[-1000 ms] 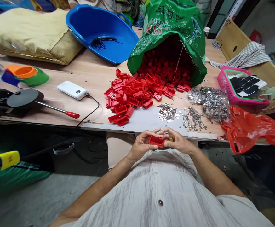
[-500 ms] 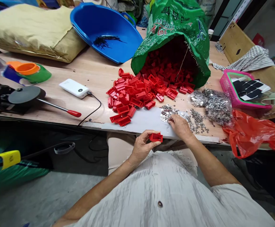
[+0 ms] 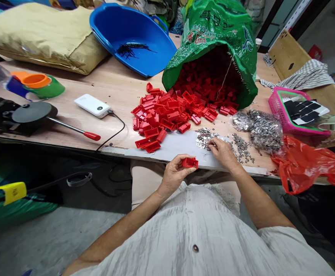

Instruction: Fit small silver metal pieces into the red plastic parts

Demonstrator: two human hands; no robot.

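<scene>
A small red plastic housing [image 3: 190, 163], open on one side, is pinched in my left hand [image 3: 173, 172] just off the table's front edge. My right hand [image 3: 223, 153] is at a pile of small flat metal pieces [image 3: 203, 137], its fingertips closed together at the pile's right side. Whatever lies between those fingertips is too small to make out. To the right of that hand, more small metal parts [image 3: 242, 147] are scattered. A heap of red plastic housings [image 3: 164, 115] lies beyond my hands, spilling from a green woven sack [image 3: 210, 34].
Bags of metal parts [image 3: 265, 130] lie at right, beside a pink basket [image 3: 279, 111] and a red plastic bag [image 3: 308, 161]. At left are a lever press [image 3: 35, 115] and a white power bank [image 3: 92, 106] with a cable. A blue basin [image 3: 155, 57] stands behind.
The right hand has shifted slightly to the right along the metal pile. In the left hand the red housing has tilted a little. The whole view has moved slightly.
</scene>
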